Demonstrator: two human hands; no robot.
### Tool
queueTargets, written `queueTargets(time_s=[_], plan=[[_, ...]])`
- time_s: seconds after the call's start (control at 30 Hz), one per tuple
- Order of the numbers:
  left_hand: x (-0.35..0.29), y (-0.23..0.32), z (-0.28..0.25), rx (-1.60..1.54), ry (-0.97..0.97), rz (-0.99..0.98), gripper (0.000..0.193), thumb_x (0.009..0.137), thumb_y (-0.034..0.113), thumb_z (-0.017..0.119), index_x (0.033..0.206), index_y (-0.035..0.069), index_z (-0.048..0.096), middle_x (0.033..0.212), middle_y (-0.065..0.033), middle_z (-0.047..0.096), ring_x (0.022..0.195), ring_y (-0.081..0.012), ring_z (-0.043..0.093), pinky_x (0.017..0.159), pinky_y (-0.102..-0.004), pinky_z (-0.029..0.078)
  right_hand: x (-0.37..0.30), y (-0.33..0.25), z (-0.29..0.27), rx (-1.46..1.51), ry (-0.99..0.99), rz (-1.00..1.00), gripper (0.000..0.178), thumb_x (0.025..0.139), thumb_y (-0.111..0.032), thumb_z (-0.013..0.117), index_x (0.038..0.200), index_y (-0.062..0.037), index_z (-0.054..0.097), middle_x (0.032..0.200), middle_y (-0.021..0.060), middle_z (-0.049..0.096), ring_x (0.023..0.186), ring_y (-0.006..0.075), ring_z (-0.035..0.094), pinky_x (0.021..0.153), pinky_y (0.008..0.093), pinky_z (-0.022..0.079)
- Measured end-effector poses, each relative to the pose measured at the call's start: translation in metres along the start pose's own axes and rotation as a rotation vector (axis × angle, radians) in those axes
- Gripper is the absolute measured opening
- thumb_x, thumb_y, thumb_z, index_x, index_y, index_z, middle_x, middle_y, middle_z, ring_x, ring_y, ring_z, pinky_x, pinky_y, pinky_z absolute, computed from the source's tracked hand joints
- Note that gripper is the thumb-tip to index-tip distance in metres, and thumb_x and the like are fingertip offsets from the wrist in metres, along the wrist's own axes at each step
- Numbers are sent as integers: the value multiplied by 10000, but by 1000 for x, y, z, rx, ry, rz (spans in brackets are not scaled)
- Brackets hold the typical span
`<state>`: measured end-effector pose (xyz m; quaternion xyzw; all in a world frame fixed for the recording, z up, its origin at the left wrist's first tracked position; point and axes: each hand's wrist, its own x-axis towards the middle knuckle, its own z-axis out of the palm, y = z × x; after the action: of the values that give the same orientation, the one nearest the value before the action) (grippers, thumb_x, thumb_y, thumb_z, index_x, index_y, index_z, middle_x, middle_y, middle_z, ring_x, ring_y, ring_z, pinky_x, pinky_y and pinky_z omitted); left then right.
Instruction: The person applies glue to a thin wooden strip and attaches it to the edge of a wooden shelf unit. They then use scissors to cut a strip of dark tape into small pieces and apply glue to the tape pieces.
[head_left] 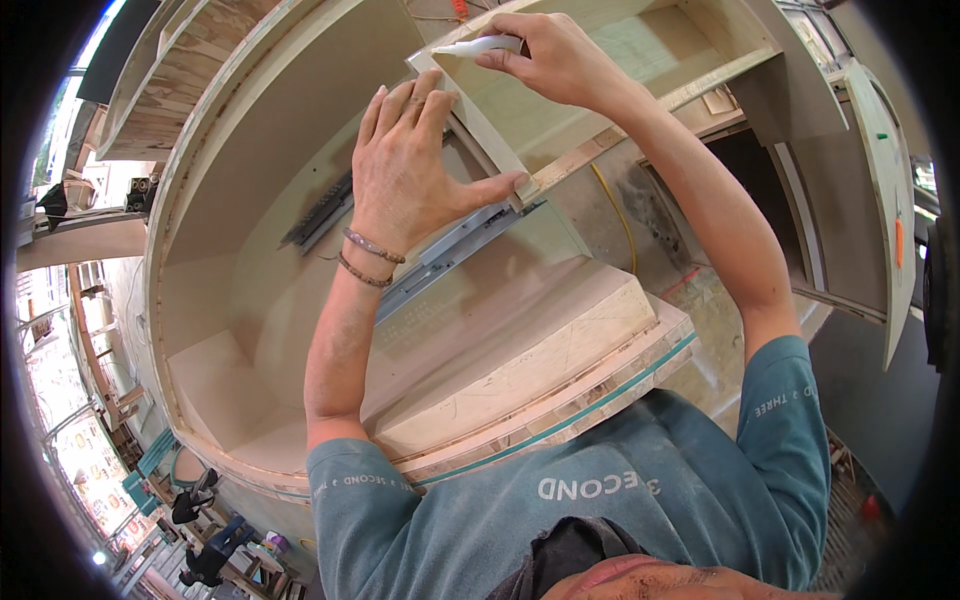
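Note:
My right hand [560, 62] is closed around a small white squeeze bottle [488, 45]. Its narrow tip points left and meets the far corner of a pale wooden drawer box [590, 152], as far as I can tell. My left hand [405, 155] lies spread over the drawer's left end, fingers toward that corner and thumb out along the near end of the edge. It grips nothing. Beneath the left wrist, a grey metal drawer slide [450, 258] runs slantwise inside the curved wooden cabinet [265, 195].
A darker slide [322, 215] sits on the cabinet's inner wall. Close to my body is the cabinet's thick curved edge with a teal stripe [570, 412]. A yellow cable [622, 215] hangs below the drawer. On the right stands a curved panel [885, 200]; a person [212, 558] is far off lower left.

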<state>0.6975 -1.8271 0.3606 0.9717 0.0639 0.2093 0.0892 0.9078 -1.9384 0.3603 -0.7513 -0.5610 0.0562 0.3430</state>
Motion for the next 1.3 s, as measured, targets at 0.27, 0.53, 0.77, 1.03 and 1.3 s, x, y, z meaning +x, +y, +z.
queueTargets(time_s=[0.27, 0.53, 0.77, 1.03, 1.3], plan=[[3, -2, 1, -36, -19, -1, 949, 626, 743, 831, 1203, 15, 637, 1433, -160, 572, 1292, -349, 545, 1187, -494, 357, 14, -7, -6, -145, -5, -172, 257, 928, -256, 674, 944, 1, 671, 898, 226, 697, 892, 434, 674, 777, 516, 523], [2, -1, 2, -15, -23, -15, 948, 610, 733, 846, 1192, 17, 629, 1436, -127, 569, 1230, -317, 547, 1102, -465, 433, 22, -14, -12, -212, -52, -140, 255, 912, -248, 670, 904, 6, 681, 891, 225, 700, 888, 441, 669, 782, 522, 521], [2, 0, -2, -36, -26, -15, 909, 625, 688, 864, 1195, 22, 622, 1436, -111, 572, 1123, -304, 572, 1019, -447, 470, 0, -7, -23, 135, 29, 0, 216, 937, -203, 726, 964, 6, 683, 819, 172, 703, 768, 285, 696, 707, 403, 549], [6, 0, -3, -9, -67, -1, 747, 693, 509, 862, 1223, 47, 611, 1450, -94, 569, 1114, -324, 589, 1023, -445, 462, -60, -11, -63, 759, 80, 256, 293, 969, -174, 747, 1159, -2, 606, 950, 43, 700, 826, 92, 653, 722, 255, 549], [9, -1, 1, 4, -156, -1, 682, 740, 414, 814, 1278, 71, 573, 1480, -64, 546, 1126, -312, 591, 1038, -452, 437, -193, -5, -122, 893, 406, 271, 320, 925, -14, 758, 1189, -9, 577, 1052, 62, 706, 888, 102, 677, 744, 256, 568]])
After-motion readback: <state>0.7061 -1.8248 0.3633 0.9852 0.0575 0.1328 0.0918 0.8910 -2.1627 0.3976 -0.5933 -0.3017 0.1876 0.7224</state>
